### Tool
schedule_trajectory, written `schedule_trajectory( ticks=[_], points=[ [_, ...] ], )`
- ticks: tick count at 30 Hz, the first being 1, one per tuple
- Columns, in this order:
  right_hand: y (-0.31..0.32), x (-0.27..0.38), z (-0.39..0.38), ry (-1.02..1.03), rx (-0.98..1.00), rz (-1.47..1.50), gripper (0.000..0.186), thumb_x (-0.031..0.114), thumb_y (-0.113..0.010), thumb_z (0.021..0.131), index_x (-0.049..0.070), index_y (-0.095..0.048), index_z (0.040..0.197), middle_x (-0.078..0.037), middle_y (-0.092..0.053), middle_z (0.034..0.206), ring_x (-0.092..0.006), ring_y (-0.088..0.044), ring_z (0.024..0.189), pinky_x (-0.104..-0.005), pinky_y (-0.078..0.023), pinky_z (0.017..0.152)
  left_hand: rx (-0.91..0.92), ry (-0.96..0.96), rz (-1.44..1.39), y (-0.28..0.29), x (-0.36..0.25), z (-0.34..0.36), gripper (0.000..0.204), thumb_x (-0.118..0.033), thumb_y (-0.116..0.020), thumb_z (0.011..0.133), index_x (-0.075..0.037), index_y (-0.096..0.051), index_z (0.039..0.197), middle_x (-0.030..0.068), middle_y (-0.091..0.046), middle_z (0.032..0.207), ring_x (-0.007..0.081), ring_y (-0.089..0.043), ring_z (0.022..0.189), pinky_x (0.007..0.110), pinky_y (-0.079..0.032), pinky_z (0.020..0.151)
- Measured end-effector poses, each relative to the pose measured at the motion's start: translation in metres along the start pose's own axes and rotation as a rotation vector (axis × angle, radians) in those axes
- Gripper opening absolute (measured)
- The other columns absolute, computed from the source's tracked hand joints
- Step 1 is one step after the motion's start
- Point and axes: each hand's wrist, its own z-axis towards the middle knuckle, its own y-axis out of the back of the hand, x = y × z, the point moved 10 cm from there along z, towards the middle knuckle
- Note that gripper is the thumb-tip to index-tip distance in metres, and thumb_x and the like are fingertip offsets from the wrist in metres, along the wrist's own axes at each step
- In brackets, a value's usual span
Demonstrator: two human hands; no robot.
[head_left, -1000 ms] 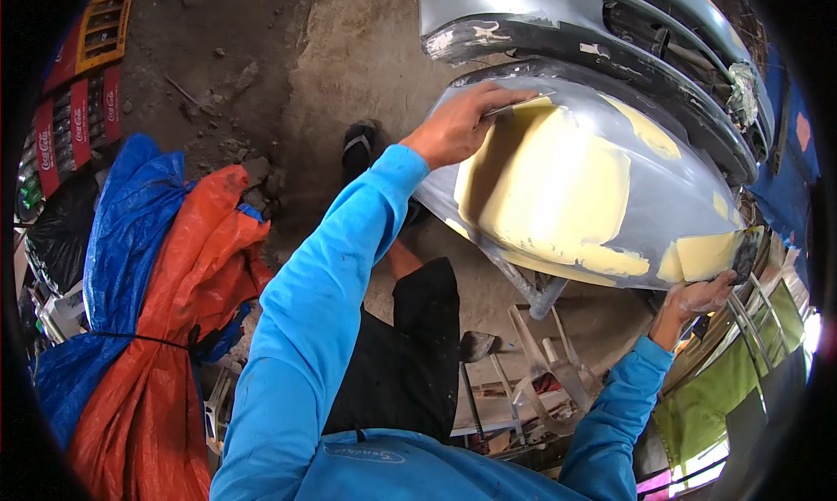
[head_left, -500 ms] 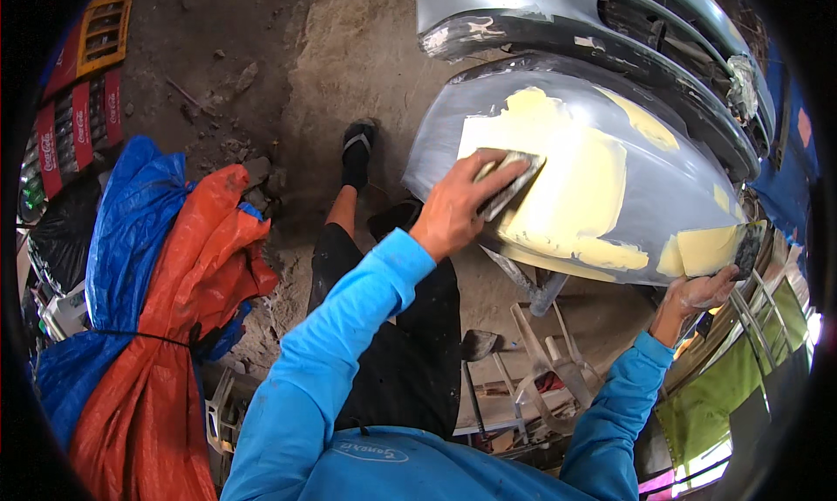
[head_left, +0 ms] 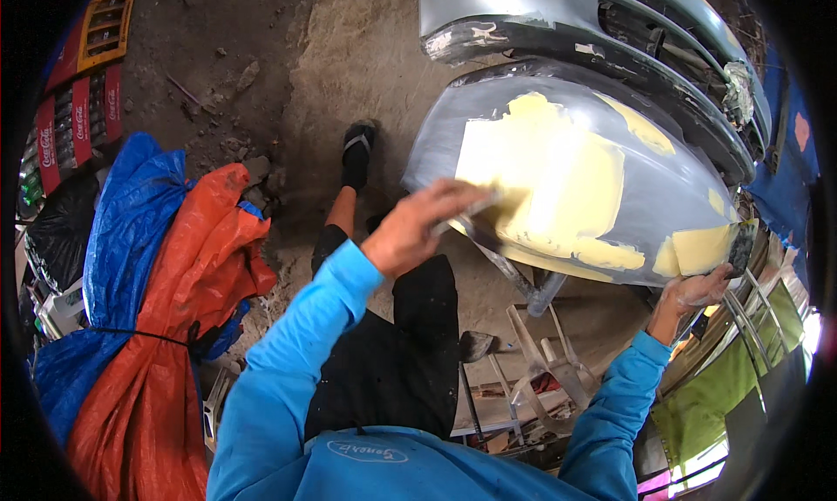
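A grey curved car bumper [head_left: 663, 183] with patches of pale yellow filler [head_left: 593, 178] lies in front of me, propped on a stand. My left hand [head_left: 417, 226], blurred by motion, is closed round a thin sanding block [head_left: 475, 208] at the bumper's near left edge, beside the largest filler patch. Much of the block is hidden by the fingers. At the bumper's right end, my right hand [head_left: 700, 288] grips the lower edge, next to a small filler patch and a dark end piece [head_left: 742, 248].
More bumpers [head_left: 523, 30] stand behind. Below are a metal stand leg [head_left: 547, 293] and wooden frames [head_left: 532, 353]. Bundled orange tarp [head_left: 174, 327] and blue tarp [head_left: 131, 231] stand at left, with bottle crates [head_left: 80, 122] beyond. Green cloth [head_left: 728, 383] hangs at right.
My left hand has slid the sanding block down and left, from the filler patch toward the bumper's near edge. The right hand stays at the right end.
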Motion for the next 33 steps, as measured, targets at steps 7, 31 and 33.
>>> schedule_trajectory(
  ticks=[7,31,33],
  points=[
    [0.002,-0.012,0.007,0.02,0.022,0.078,0.048,0.032,-0.056,0.101,-0.009,-0.055,0.126,-0.02,-0.059,0.128,-0.0286,-0.059,0.109,-0.038,-0.047,0.099,-0.017,0.027,0.104,0.052,0.024,0.128,0.057,0.01,-0.054,0.09,-0.018,-0.056,0.14,0.0135,-0.058,0.137,0.0338,-0.056,0.127,0.042,-0.045,0.111],
    [0.001,-0.009,-0.002,-0.029,-0.026,0.128,0.055,0.038,-0.059,0.099,-0.008,-0.052,0.128,-0.02,-0.058,0.128,-0.0294,-0.058,0.113,-0.0408,-0.046,0.101,0.14,-0.2,0.387,-0.038,-0.014,-0.002,0.081,0.004,-0.072,0.074,-0.035,-0.053,0.142,0.0114,-0.051,0.141,0.0355,-0.053,0.128,0.044,-0.051,0.105],
    [0.002,-0.005,0.001,0.013,-0.012,0.085,0.058,0.04,-0.06,0.098,-0.009,-0.052,0.128,-0.021,-0.058,0.128,-0.0303,-0.058,0.113,-0.0408,-0.047,0.1,0.183,-0.121,0.314,-0.034,-0.006,-0.007,0.081,0.005,-0.072,0.075,-0.035,-0.053,0.142,0.0107,-0.05,0.142,0.0354,-0.054,0.128,0.044,-0.051,0.104]
  ],
)
